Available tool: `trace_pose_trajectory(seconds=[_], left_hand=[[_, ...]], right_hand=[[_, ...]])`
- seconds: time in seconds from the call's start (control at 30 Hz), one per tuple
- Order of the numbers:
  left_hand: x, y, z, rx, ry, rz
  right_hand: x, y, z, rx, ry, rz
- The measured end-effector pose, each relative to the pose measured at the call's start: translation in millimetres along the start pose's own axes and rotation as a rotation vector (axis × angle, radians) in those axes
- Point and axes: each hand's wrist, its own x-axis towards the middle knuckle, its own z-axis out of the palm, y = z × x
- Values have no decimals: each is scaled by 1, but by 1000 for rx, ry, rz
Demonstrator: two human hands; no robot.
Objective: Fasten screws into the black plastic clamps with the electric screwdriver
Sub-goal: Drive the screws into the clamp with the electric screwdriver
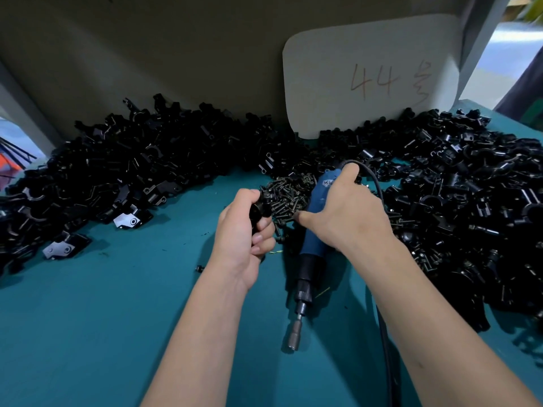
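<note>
I take the pile of screws (286, 198) in the middle of the teal table (102, 318) as my landmark. My left hand (245, 239) is just at the left edge of this pile, and its fingers are curled around one black plastic clamp (260, 208); I see only the top part of the clamp above the fingers. My right hand (343, 212) is at the right side of the pile and it grasps the blue body of the electric screwdriver (311, 245). The thumb points toward the screws. The screwdriver is tilted, with its metal bit (294, 337) directed toward me, away from the pile, close above the table. Its black cable (382, 318) goes out from the top end behind my right hand and then runs down to the near edge.

A large heap of black clamps (117, 171) lies to the left of the screws and behind them, and another heap (455, 201) lies to the right. Behind the screws a white card (370, 77) with "44" written on it leans against the grey wall (147, 54).
</note>
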Motion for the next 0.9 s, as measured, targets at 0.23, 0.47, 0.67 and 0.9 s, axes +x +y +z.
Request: trace_pose_trajectory(seconds=[0.23,0.47,0.67,0.9], left_hand=[[1,2,-9,-11,-1,-86],[0,3,-10,18,50,-107],[3,5,-14,21,71,-28],[3,8,-21,145,57,-5]], right_hand=[[16,12,-19,592,-27,-12],[16,8,-26,1300,-166,88],[12,6,-29,1730,-171,102],[15,9,-37,1939,44,174]])
